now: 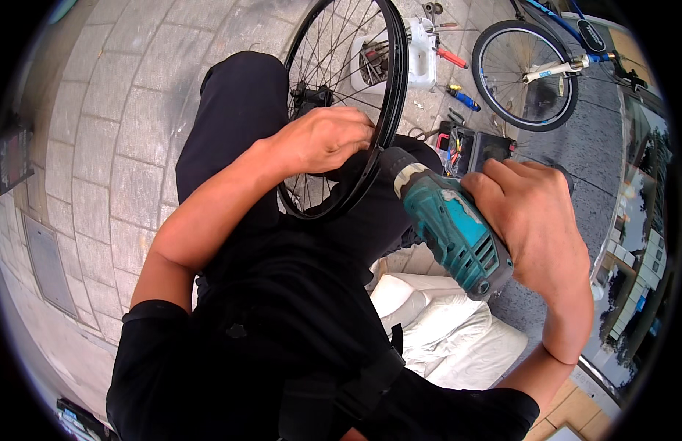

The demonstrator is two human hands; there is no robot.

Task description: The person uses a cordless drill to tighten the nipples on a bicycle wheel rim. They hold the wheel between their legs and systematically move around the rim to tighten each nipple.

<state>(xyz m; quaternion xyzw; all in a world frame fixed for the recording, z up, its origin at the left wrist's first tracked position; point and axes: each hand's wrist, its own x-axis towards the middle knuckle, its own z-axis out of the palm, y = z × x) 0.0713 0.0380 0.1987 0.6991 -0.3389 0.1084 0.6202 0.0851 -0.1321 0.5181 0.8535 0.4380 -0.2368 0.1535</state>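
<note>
A black spoked bicycle wheel (397, 73) stands upright against my lap, its hub and spokes facing left. My left hand (319, 140) is closed on the wheel's inner side, fingers curled at the spokes beside the rim; the fingertips are partly hidden. My right hand (532, 206) is wrapped round a teal and black cordless drill (455, 224). The drill's chuck points up and left at the outside of the rim, close to where my left fingers are. The rim hides whether the bit touches it. My palm and the drill's body cover most of the handle.
Beyond the wheel sits a white plastic bin (423, 77) holding metal parts. Near it lie a red-handled tool (452, 58), a blue screwdriver (464, 98) and an open black tool case (490, 151). A bicycle (558, 70) is at the far right. White cushions (451, 334) lie below the drill.
</note>
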